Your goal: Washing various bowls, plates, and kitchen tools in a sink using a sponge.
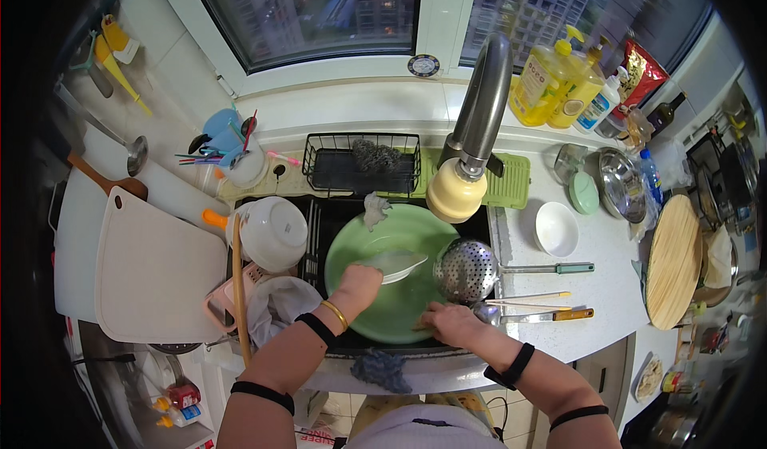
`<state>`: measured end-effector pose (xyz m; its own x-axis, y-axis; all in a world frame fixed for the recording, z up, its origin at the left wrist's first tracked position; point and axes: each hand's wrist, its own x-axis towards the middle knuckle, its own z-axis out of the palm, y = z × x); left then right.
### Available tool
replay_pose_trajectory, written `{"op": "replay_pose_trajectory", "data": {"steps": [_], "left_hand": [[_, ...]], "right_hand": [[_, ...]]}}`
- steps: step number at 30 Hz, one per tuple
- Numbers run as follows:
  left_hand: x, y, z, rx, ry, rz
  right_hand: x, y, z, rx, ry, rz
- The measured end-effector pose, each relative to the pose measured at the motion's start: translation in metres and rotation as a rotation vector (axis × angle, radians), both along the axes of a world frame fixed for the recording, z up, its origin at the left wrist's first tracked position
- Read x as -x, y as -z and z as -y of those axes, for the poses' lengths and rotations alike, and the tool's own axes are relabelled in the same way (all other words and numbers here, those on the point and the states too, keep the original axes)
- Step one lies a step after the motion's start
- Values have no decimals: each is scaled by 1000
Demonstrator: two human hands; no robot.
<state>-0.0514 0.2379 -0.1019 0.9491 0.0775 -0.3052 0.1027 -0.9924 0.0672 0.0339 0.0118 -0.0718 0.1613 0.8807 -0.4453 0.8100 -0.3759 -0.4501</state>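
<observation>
My left hand [362,284] grips the edge of a white dish [398,266], held tilted inside a green plastic basin [344,239] in the sink. Low at the basin's right front rim is my right hand [455,326], its fingers closed on a small tan cloth or sponge [423,322], mostly hidden. A perforated steel skimmer [466,270] rests over the basin's right rim, its handle on the counter. Just beside my right hand lies a steel ladle [486,313]. Over the back rim hangs a crumpled grey-white rag [376,210].
A faucet with a yellow head [456,191] overhangs the basin's back right. At the left stand an upturned white pot [278,233] and a pale cutting board [159,275]. Chopsticks [530,300] and a white bowl [557,229] lie right. A blue rag [380,370] sits on the front edge.
</observation>
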Motion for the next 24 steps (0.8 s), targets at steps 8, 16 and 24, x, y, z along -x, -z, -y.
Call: {"op": "replay_pose_trajectory", "data": {"steps": [8, 16, 24], "left_hand": [[3, 0, 8, -35, 158, -89], [11, -62, -18, 282, -100, 78], [32, -148, 18, 128, -53, 113]], "right_hand": [[-1, 5, -7, -114, 81, 27], [-10, 13, -15, -52, 638, -838], [-19, -24, -36, -57, 980, -1456]]}}
